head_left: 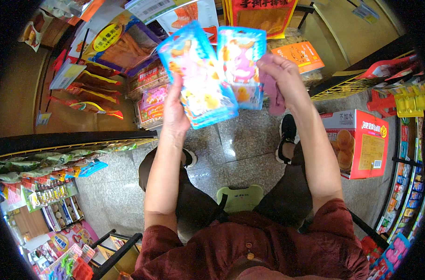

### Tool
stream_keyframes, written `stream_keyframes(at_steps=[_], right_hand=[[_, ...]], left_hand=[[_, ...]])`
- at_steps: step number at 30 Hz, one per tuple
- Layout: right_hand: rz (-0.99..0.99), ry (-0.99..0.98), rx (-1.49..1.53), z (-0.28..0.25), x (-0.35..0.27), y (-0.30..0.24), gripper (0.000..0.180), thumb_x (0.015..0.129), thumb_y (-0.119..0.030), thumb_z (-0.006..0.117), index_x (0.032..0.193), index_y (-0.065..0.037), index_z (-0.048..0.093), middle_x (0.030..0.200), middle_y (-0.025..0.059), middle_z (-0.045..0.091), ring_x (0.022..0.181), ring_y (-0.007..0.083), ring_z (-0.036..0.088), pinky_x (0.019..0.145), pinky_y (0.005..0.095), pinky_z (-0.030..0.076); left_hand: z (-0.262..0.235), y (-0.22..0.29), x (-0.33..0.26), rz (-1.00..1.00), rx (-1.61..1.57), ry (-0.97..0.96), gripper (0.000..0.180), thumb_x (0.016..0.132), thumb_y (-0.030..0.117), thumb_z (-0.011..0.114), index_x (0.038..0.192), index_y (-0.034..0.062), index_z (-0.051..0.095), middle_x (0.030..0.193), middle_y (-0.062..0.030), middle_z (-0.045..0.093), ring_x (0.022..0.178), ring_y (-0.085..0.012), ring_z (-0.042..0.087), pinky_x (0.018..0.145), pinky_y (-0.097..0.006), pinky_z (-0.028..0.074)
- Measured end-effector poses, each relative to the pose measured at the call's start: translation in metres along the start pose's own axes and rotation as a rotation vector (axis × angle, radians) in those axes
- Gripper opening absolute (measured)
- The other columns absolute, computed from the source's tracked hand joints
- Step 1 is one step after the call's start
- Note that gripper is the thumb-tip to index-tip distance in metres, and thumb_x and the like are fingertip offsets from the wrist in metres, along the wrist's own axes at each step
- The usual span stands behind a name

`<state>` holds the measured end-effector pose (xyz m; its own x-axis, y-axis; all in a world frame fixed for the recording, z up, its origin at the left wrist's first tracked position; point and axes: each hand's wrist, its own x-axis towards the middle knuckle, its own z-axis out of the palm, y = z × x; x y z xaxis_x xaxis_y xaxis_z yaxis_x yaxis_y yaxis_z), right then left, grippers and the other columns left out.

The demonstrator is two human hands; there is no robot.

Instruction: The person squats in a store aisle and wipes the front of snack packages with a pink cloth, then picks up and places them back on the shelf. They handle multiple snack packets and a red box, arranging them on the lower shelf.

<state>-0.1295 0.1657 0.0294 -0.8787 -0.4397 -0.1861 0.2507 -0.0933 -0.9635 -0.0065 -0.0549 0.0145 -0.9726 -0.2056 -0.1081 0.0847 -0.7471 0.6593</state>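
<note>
The left hand [176, 106] is closed on the lower left edge of a glossy blue-edged plastic packet with pink and yellow pictures [198, 77], which leans slightly to the left. The right hand [285, 77] pinches a crumpled mauve cloth [274, 98] between thumb and fingers, its fingertips at the right edge of a second, similar blue-edged packet [240, 63]; whether they also grip that packet, I cannot tell. The two packets are side by side above the speckled grey tiled floor [212, 147], in front of the shelf goods. Near the right hand is a flat orange-and-white package [300, 57]. A red cardboard box with a picture of round buns [362, 144] is on the floor to the right, and a pale green plastic stool [240, 199] stands between the person's legs
</note>
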Motion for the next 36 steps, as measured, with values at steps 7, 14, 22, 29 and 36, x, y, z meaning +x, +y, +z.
stream_keyframes(at_steps=[7, 14, 22, 29, 36], right_hand=[[0.047, -0.156, -0.057, 0.026, -0.015, 0.016, 0.019, 0.087, -0.013, 0.063, 0.099, 0.001, 0.065, 0.086, 0.0046, 0.067, 0.073, 0.0084, 0.059, 0.063, 0.0247, 0.048], [-0.382, 0.082, -0.218, 0.022, -0.002, 0.007, 0.023, 0.089, -0.018, 0.063, 0.102, 0.001, 0.063, 0.094, 0.0064, 0.066, 0.084, 0.0095, 0.06, 0.076, 0.0252, 0.048], [-0.676, -0.03, -0.367, 0.054, -0.022, 0.016, 0.023, 0.089, -0.015, 0.059, 0.109, -0.004, 0.057, 0.095, 0.0081, 0.063, 0.088, 0.0199, 0.062, 0.075, 0.0312, 0.05], [-0.856, 0.325, -0.666, 0.043, -0.001, 0.008, 0.013, 0.083, -0.011, 0.06, 0.094, -0.005, 0.06, 0.09, 0.0106, 0.062, 0.081, 0.0304, 0.062, 0.07, 0.0395, 0.05], [-1.019, 0.023, -0.929, 0.069, -0.027, 0.04, 0.021, 0.076, -0.015, 0.064, 0.095, -0.007, 0.061, 0.1, 0.0076, 0.059, 0.096, 0.0277, 0.053, 0.082, 0.0383, 0.045]], left_hand=[[0.012, -0.019, -0.003, -0.163, 0.12, -0.028, 0.046, 0.094, 0.036, 0.054, 0.124, 0.001, 0.05, 0.118, -0.0107, 0.061, 0.103, -0.0204, 0.063, 0.087, -0.036, 0.052], [0.015, -0.022, 0.001, -0.133, 0.299, 0.146, 0.044, 0.095, 0.037, 0.053, 0.118, -0.0002, 0.054, 0.11, -0.0106, 0.064, 0.095, -0.0177, 0.064, 0.081, -0.033, 0.053], [0.008, -0.056, -0.003, -0.126, 0.897, 0.101, 0.042, 0.097, 0.038, 0.05, 0.105, -0.0012, 0.061, 0.089, -0.0055, 0.064, 0.08, -0.0113, 0.057, 0.072, -0.029, 0.048], [0.011, -0.065, -0.013, 0.07, 1.081, -0.032, 0.045, 0.098, 0.038, 0.046, 0.102, -0.0037, 0.061, 0.09, -0.0095, 0.064, 0.085, -0.0159, 0.057, 0.08, -0.033, 0.045], [-0.002, -0.065, -0.013, -0.057, 0.927, -0.038, 0.043, 0.099, 0.037, 0.043, 0.109, -0.0019, 0.059, 0.102, -0.0125, 0.064, 0.094, -0.022, 0.06, 0.086, -0.033, 0.045]])
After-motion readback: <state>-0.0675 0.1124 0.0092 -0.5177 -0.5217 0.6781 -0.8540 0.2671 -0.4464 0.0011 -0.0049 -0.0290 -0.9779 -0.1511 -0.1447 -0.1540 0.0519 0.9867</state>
